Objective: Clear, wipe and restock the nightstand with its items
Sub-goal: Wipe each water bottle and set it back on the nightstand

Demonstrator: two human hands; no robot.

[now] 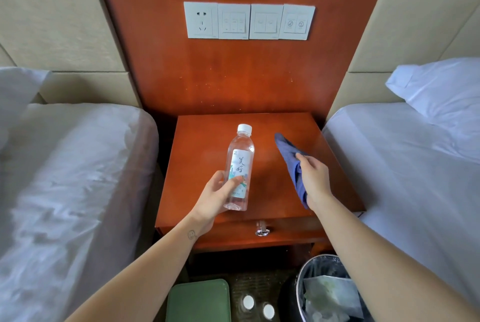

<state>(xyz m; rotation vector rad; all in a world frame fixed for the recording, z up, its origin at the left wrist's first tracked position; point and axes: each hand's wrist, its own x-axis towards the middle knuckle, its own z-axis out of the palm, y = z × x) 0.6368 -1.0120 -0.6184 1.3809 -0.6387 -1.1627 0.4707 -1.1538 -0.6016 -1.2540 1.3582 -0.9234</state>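
Note:
The wooden nightstand (pixel 324 145) stands between two beds, its top bare apart from what I hold over it. My left hand (pixel 217 195) grips a clear water bottle (pixel 240 163) with a white cap and a pale label, upright and tilted slightly, above the top's front left. My right hand (pixel 313 178) holds a blue cloth (pixel 289 152) whose free end hangs toward the middle right of the top.
White-sheeted beds (pixel 78 178) (pixel 415 165) flank the nightstand. On the floor in front lie a green tray (pixel 198 301), two capped bottles (pixel 257 307) and a lined bin (pixel 324 293) with waste. A socket and switch panel (pixel 249 21) sits on the wooden backboard.

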